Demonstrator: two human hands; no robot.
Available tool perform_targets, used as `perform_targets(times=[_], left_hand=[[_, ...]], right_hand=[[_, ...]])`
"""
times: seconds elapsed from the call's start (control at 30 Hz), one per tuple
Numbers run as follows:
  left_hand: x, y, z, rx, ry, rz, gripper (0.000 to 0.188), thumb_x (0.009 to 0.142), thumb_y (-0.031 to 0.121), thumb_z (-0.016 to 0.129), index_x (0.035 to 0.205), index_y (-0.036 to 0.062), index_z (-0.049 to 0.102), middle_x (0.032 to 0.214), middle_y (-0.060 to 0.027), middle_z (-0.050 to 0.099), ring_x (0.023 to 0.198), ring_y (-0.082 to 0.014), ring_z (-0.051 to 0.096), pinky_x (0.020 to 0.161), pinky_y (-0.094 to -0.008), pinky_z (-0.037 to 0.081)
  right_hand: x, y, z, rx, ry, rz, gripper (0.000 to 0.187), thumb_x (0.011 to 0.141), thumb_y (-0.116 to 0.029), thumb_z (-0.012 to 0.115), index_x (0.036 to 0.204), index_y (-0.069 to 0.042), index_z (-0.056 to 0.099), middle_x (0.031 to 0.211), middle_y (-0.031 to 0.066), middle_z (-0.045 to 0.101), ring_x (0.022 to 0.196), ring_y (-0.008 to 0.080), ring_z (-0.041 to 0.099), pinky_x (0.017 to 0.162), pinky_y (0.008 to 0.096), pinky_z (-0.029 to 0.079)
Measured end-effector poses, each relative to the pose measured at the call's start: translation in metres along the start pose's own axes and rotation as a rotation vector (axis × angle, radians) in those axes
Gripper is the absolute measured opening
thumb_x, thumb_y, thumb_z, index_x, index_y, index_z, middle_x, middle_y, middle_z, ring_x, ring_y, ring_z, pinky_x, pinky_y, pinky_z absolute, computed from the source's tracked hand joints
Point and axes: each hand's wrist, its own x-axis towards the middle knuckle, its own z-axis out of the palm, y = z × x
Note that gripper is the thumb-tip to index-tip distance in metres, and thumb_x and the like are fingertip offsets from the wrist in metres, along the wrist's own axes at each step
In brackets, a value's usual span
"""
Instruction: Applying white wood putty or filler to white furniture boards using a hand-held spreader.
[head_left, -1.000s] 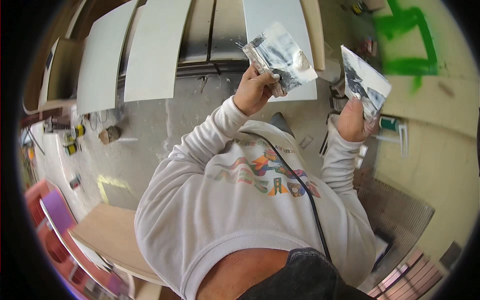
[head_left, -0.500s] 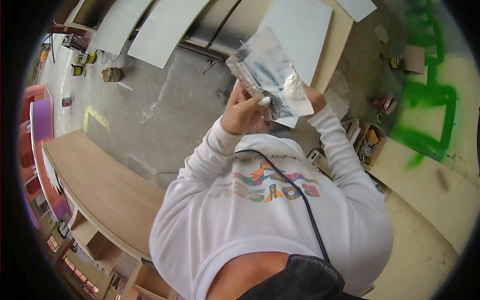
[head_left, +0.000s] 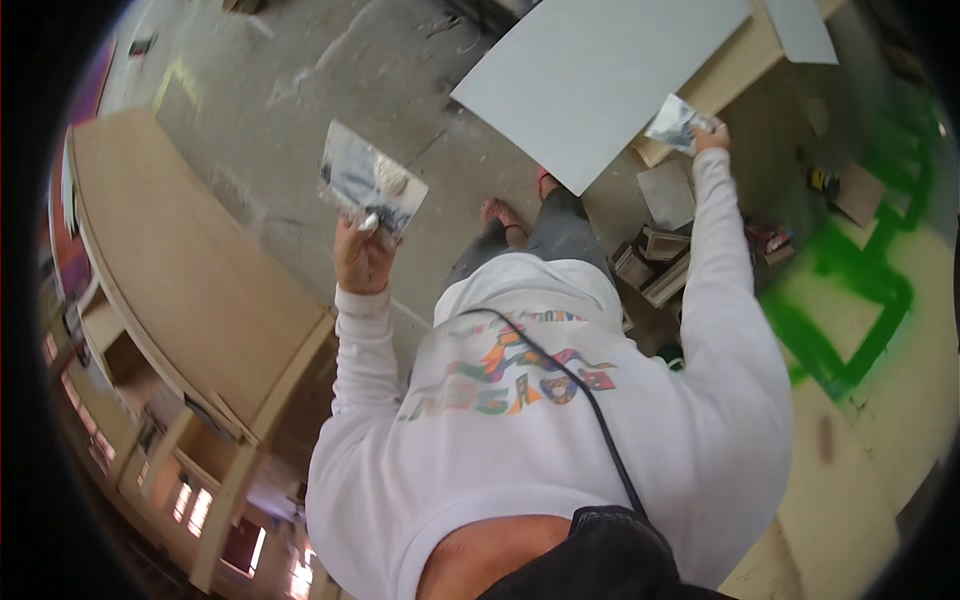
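My left hand (head_left: 362, 258) is closed on the lower edge of a flat, smeared putty board (head_left: 342, 165), held up to the left of my body. A lump of white putty (head_left: 390, 178) sits on its face. Out at the upper right, my right hand (head_left: 711, 138) grips a smaller flat, shiny putty knife (head_left: 674, 122), a thin blade with dark smears. The blade is over the right edge of a large white panel (head_left: 600, 80); whether it touches the panel I cannot tell.
A long wooden counter (head_left: 190, 220) with open shelves fills the left side. Beneath the white panel shows a wooden edge (head_left: 735, 70). Wooden offcuts (head_left: 655, 268) and a pale sheet (head_left: 667, 194) lie on the floor to the right, near green-painted lines (head_left: 850, 270).
My hands have moved apart from the putty board. The left has carried it left and nearer; the right has reached out to the right with the putty knife. My view has shifted.
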Motion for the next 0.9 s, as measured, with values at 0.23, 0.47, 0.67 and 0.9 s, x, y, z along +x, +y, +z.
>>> perform_targets(times=[0.23,0.47,0.67,0.9], left_hand=[[-0.101,-0.039,-0.009,-0.043,0.409,0.114,0.053,0.069,0.002,0.048,0.119,0.0049,0.031,0.106,-0.0111,0.049,0.090,-0.0223,0.054,0.062,-0.0285,0.051],[-0.078,-0.061,-0.001,-0.111,0.369,0.135,0.046,0.070,0.002,0.048,0.114,0.0023,0.035,0.105,-0.0121,0.050,0.087,-0.0232,0.055,0.062,-0.0335,0.051],[-0.037,-0.066,-0.017,-0.095,0.144,-0.020,0.043,0.072,0.003,0.051,0.113,0.0012,0.039,0.100,-0.0111,0.053,0.090,-0.0246,0.054,0.076,-0.0421,0.045],[0.027,-0.069,-0.036,-0.039,0.068,-0.063,0.040,0.076,0.008,0.050,0.113,0.0052,0.038,0.104,-0.0093,0.052,0.095,-0.0236,0.053,0.081,-0.0423,0.043]], right_hand=[[0.057,-0.033,0.090,-0.495,-0.225,-0.337,0.056,0.057,-0.019,0.071,0.107,-0.005,0.050,0.100,0.0140,0.056,0.091,0.0221,0.055,0.081,0.0309,0.043],[-0.205,-0.074,0.245,-0.530,-1.182,-0.708,0.041,0.071,-0.011,0.052,0.111,-0.010,0.047,0.107,0.0148,0.052,0.095,0.0308,0.050,0.084,0.0346,0.039],[-0.217,-0.086,0.159,-0.112,-0.748,-0.265,0.045,0.063,-0.007,0.059,0.107,-0.009,0.050,0.109,0.0118,0.051,0.103,0.0253,0.048,0.091,0.0312,0.035],[-0.015,-0.034,0.061,-0.041,-0.256,-0.136,0.038,0.060,-0.011,0.060,0.096,-0.004,0.049,0.092,0.0118,0.054,0.085,0.0246,0.053,0.075,0.0315,0.044]])
